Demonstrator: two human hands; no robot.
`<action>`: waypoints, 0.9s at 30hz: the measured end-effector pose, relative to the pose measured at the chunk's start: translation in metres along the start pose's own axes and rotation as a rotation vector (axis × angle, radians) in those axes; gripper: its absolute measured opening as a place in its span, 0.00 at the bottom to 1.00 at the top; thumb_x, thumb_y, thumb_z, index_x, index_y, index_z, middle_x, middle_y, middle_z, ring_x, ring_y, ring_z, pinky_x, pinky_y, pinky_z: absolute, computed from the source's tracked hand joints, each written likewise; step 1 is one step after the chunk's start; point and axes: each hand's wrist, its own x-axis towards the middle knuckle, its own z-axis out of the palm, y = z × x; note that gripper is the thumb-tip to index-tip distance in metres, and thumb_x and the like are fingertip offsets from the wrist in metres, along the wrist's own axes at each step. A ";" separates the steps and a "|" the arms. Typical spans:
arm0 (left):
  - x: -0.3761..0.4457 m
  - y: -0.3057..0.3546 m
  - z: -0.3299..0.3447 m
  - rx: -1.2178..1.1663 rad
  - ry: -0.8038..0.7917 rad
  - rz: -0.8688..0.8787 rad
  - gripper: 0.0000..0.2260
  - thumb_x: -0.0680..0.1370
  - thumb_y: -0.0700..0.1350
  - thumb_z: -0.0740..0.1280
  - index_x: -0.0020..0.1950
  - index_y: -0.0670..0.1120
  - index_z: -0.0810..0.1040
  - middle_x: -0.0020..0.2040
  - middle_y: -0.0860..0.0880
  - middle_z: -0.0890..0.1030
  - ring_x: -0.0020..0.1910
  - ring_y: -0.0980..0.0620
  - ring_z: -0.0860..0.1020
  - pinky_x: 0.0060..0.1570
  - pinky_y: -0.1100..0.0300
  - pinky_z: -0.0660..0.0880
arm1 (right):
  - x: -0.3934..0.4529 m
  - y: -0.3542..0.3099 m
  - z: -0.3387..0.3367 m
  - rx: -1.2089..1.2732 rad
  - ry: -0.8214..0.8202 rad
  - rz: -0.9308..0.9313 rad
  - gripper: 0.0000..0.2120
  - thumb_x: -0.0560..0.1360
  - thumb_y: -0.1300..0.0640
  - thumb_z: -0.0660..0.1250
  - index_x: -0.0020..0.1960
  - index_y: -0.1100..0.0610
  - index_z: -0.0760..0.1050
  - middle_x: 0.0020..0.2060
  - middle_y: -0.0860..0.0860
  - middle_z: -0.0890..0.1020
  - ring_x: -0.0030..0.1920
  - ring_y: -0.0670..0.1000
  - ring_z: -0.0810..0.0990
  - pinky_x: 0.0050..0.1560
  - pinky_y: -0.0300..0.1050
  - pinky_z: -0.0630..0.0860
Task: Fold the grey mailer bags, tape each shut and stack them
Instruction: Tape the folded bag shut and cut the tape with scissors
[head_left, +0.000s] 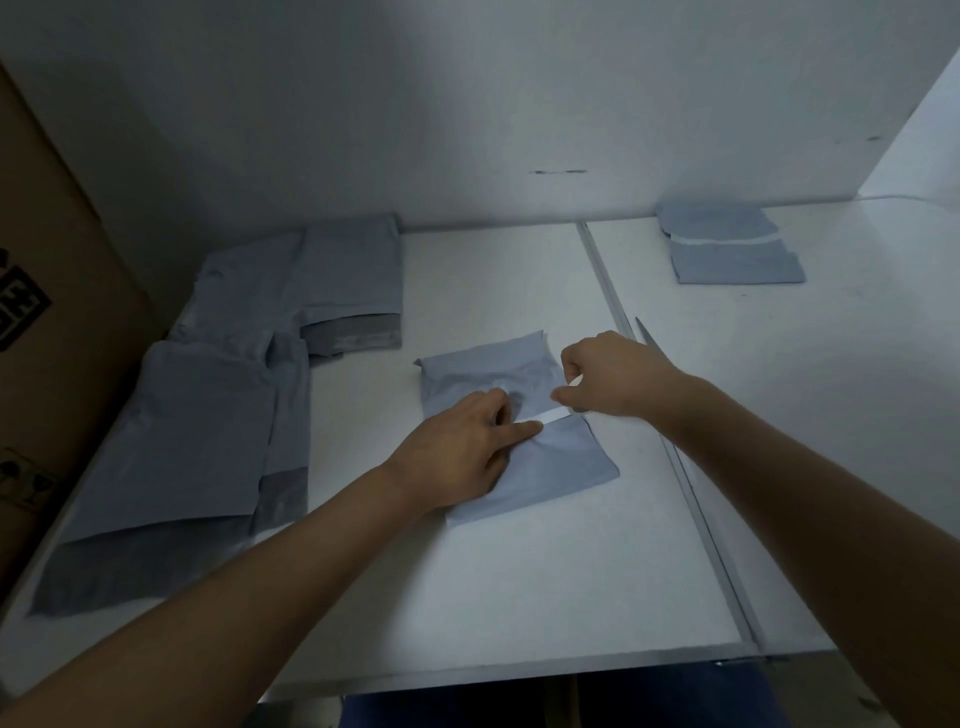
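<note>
One folded grey bag (519, 431) lies mid-surface and is being sealed: the left hand (457, 457) presses it flat with straight fingers, while the right hand (608, 376) pinches the white strip (550, 414). A small finished stack (732, 244) sits far right. Unfolded bags (208, 415) wait at left, so most work is judged unfinished.

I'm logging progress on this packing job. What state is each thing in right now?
folded mailer bag: flat on table, being taped.
tape strip: across the fold, pinched at its right end.
left hand: presses the bag, forefinger on tape.
right hand: pinches the tape.
finished stack: folded, taped.
unfolded bags: lying flat, overlapping.
</note>
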 end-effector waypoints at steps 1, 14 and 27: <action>0.003 0.000 -0.001 -0.004 -0.008 0.004 0.21 0.78 0.49 0.54 0.66 0.48 0.79 0.46 0.46 0.75 0.42 0.48 0.75 0.35 0.63 0.65 | -0.002 0.000 -0.001 -0.010 0.005 -0.001 0.10 0.74 0.45 0.66 0.46 0.50 0.71 0.44 0.48 0.76 0.45 0.50 0.74 0.42 0.43 0.69; 0.025 0.008 0.010 -0.024 0.047 0.020 0.16 0.79 0.45 0.57 0.60 0.43 0.80 0.48 0.45 0.79 0.43 0.46 0.76 0.39 0.54 0.74 | -0.004 0.006 -0.003 0.086 -0.032 0.015 0.21 0.70 0.35 0.67 0.48 0.53 0.78 0.43 0.47 0.80 0.45 0.49 0.77 0.42 0.44 0.73; 0.023 0.006 0.013 -0.118 0.117 0.047 0.16 0.78 0.44 0.60 0.61 0.43 0.82 0.43 0.45 0.77 0.42 0.48 0.75 0.45 0.66 0.65 | 0.003 0.010 -0.006 0.311 -0.022 0.052 0.10 0.76 0.48 0.67 0.41 0.53 0.72 0.36 0.45 0.75 0.36 0.43 0.72 0.34 0.38 0.65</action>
